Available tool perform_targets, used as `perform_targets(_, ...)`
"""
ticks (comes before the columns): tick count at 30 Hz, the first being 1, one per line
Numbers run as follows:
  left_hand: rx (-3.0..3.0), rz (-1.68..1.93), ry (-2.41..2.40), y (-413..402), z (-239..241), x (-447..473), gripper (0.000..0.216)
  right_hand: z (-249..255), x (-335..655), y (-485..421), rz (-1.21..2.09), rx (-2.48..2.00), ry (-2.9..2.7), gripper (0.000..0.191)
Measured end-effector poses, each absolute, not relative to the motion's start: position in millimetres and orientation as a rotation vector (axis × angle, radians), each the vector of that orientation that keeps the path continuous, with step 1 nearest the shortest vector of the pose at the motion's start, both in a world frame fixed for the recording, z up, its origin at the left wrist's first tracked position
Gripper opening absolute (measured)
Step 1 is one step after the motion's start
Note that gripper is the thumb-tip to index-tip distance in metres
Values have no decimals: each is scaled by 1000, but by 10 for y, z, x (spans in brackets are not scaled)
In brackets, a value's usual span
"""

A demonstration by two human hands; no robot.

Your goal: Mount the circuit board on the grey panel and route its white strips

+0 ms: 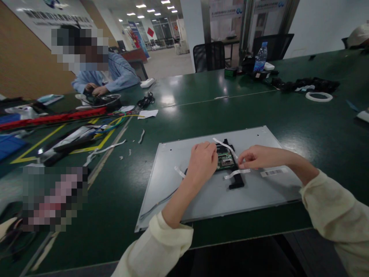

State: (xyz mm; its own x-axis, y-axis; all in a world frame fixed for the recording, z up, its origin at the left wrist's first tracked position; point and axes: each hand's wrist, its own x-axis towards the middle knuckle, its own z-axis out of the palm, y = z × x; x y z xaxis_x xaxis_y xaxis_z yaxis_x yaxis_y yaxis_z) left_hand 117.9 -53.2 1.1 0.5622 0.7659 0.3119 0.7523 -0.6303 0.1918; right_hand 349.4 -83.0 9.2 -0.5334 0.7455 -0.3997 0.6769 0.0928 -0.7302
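A flat grey panel (pixel 170 165), like the back of a display, lies on the table in front of me. On it sits a black plastic bracket (pixel 238 181) around a green circuit board (pixel 224 161). My left hand (pixel 203 159) rests over the bracket's left part with its fingers curled; what they hold, if anything, is hidden. One white tape strip (pixel 226 144) crosses the bracket's top right, and my right hand (pixel 255 157) pinches its lower end. Another white strip (pixel 238 174) lies across the bracket lower down. A short strip (pixel 180 172) and a dark cable (pixel 161 202) show left of my left wrist.
The green table (pixel 196 111) holds scraps of white tape (pixel 141 136), a tool bundle (pixel 72 140) and red strips (pixel 57 118) at left. A person (pixel 106 75) handles something dark across the table. A water bottle (pixel 260 57) and a white ring (pixel 318 97) stand far right.
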Motion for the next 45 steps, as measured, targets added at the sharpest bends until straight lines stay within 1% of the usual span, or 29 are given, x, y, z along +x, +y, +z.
perform_targets(4, 2778, 553, 1301, -561, -7, 1206, 21, 58, 3470, -828, 1468, -1439, -2338, 33)
perform_targets(9, 2795, 569, 1258, -559, -39, 1208, 19, 28, 3450, -813, 1418, -1461, -2319, 36)
perform_targets(13, 2793, 634, 1130, -549, -59, 1203, 18, 17, 3420, -812, 1372, -1415, -2283, 34)
perform_targets(15, 2830, 643, 954, -551, -59, 1204, 18, 15, 3409, -814, 1411, -1360, -2229, 32)
perform_targets(18, 2894, 563, 674, -558, -60, 1209, 21, 23, 3400, -818, 1465, -1313, -2139, 30)
perform_targets(24, 2836, 475, 589, -524, -81, 1230, 21, 92, 3384, -827, 1694, -1249, -2008, 27)
perform_targets(29, 2711, 489, 623, -498, -75, 1230, 17, 232, 3389, -873, 1783, -1178, -1831, 30)
perform_targets(32, 2554, 562, 677, -511, -27, 1210, 19, 295, 3416, -899, 1783, -1189, -1791, 30)
perform_targets(35, 2290, 703, 753, -543, 77, 1184, 29, 322, 3434, -912, 1799, -1208, -1756, 29)
perform_targets(37, 2104, 728, 779, -570, 152, 1174, 38, 328, 3433, -915, 1815, -1216, -1762, 27)
perform_targets(39, 1979, 651, 739, -599, 207, 1174, 42, 330, 3427, -918, 1826, -1200, -1783, 26)
perform_targets(42, 1902, 481, 650, -634, 231, 1188, 33, 332, 3419, -928, 1847, -1173, -1792, 26)
perform_targets(45, 1822, 385, 621, -650, 220, 1196, 26, 341, 3424, -937, 1824, -1236, -1781, 29)
